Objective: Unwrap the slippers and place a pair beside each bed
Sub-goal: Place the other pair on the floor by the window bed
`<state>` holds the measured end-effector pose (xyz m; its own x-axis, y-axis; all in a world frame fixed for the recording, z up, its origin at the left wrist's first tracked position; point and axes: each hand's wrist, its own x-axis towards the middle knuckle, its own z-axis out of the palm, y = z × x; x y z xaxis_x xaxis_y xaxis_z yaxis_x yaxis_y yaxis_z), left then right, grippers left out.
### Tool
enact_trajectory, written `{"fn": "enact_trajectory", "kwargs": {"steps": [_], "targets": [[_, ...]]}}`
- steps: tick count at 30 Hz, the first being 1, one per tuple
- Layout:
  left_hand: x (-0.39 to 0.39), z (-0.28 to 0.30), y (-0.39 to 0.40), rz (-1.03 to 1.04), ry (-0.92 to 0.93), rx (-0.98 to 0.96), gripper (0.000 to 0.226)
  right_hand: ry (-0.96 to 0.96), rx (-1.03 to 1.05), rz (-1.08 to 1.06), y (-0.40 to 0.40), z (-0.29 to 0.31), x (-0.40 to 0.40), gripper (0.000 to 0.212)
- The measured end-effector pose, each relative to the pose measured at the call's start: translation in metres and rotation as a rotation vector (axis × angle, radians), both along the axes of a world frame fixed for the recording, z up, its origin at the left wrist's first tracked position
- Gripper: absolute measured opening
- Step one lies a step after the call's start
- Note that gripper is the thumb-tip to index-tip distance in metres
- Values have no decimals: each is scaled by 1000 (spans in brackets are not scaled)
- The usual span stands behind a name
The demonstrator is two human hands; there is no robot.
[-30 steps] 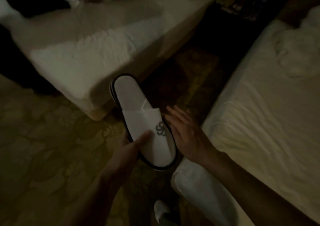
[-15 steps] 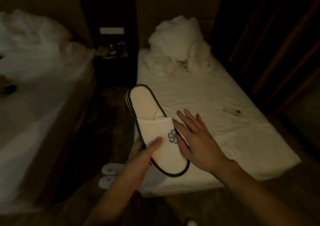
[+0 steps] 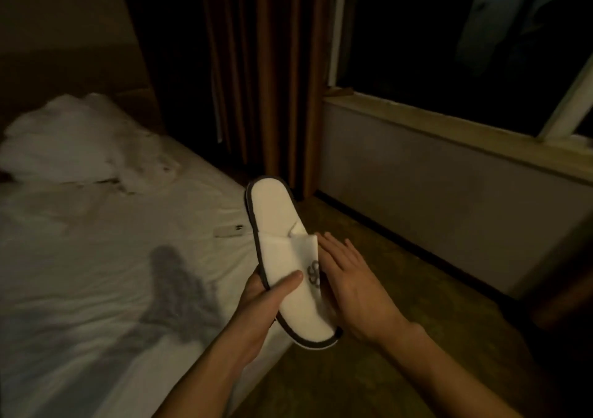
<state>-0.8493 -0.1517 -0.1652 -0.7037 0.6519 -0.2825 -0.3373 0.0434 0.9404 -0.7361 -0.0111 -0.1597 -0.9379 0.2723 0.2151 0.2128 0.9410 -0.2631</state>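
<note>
White slippers [image 3: 282,244] with dark trim and a grey logo are stacked flat together, held up in front of me with the heel end pointing away. My left hand [image 3: 266,302] grips them from the left, thumb on the toe cover. My right hand [image 3: 349,276] lies flat against their right edge, fingers stretched out. They hang over the right edge of a bed [image 3: 106,257] with a white sheet.
Crumpled white bedding [image 3: 73,141] is piled at the bed's head. A small white remote [image 3: 229,231] lies on the sheet near the slippers. Brown curtains [image 3: 266,74], a low wall under a dark window [image 3: 449,38] and patterned carpet [image 3: 401,289] lie to the right.
My view has swung right, from the gap between two beds to the window side of the right-hand bed. Both hands keep the same hold on the slippers.
</note>
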Motion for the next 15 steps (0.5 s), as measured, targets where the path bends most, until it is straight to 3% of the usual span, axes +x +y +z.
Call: {"fn": "enact_trajectory", "kwargs": {"steps": [7, 11, 15], "targets": [[29, -7, 173, -69, -69, -9, 27, -21, -79, -132, 152, -4, 43, 71], [7, -16, 248, -30, -39, -30, 42, 21, -141, -151, 222, -9, 25, 64], [-45, -29, 322, -59, -46, -79, 38, 37, -161, -164, 298, -13, -19, 58]]}}
